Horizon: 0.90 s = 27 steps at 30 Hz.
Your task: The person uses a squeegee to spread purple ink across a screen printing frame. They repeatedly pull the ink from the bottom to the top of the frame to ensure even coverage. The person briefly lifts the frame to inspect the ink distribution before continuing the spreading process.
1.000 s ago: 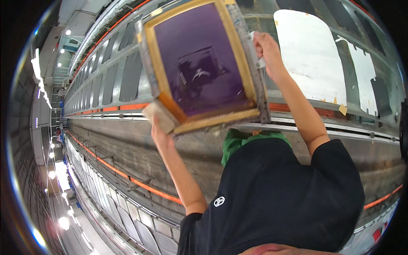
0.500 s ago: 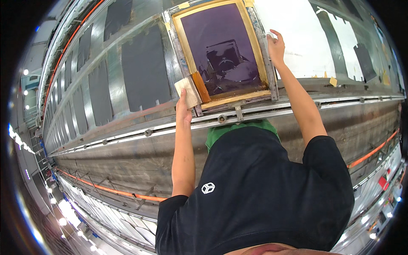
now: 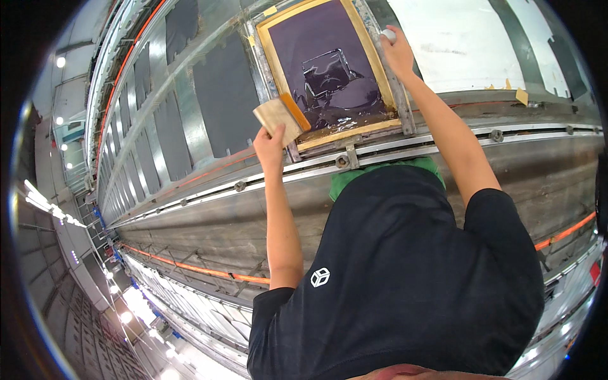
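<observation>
My left hand [image 3: 270, 144] grips a wooden-handled squeegee [image 3: 277, 118] with an orange blade, tilted over the near left corner of a screen-printing frame [image 3: 329, 139]. Dark purple ink [image 3: 313, 41] covers the mesh inside the yellowish border, with a glossy, wrinkled pool towards the near side. At the frame's far right, my right hand [image 3: 398, 54] closes around a whitish rounded knob [image 3: 388, 36] by the metal side bar. Its fingers partly hide the knob.
Dark grey panels [image 3: 227, 95] lie along the long table to the left, white panels [image 3: 456, 44] to the right. A metal rail [image 3: 430, 143] with bolts runs along the near edge. An orange cable [image 3: 190, 267] stretches along behind me.
The frame has slid left along the table relative to the panels, baring a strip beside the white panel. My left hand has tilted the squeegee; my right fingers have closed around the knob.
</observation>
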### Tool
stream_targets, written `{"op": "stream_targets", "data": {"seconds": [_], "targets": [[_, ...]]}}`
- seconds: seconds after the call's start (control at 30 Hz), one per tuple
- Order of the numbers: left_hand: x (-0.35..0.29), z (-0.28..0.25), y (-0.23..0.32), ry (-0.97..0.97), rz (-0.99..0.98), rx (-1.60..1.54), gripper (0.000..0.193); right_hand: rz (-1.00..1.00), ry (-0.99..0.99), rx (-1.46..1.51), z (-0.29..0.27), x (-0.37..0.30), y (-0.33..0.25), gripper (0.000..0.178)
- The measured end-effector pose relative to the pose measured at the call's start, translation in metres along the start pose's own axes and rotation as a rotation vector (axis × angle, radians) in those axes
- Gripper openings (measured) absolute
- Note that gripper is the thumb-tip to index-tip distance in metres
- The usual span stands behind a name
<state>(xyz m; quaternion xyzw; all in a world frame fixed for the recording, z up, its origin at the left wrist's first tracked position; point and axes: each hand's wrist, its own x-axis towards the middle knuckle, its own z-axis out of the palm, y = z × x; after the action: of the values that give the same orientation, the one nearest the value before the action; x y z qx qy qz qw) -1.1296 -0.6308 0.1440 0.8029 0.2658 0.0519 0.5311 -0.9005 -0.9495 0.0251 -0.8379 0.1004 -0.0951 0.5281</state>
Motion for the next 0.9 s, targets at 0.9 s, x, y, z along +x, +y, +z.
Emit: {"op": "stream_targets", "data": {"seconds": [0.9], "targets": [[-0.03,0.091,-0.02,-0.082,0.312,0.751,0.045,0.092,-0.115,-0.013,-0.005,-0.01,-0.014,0.047]]}}
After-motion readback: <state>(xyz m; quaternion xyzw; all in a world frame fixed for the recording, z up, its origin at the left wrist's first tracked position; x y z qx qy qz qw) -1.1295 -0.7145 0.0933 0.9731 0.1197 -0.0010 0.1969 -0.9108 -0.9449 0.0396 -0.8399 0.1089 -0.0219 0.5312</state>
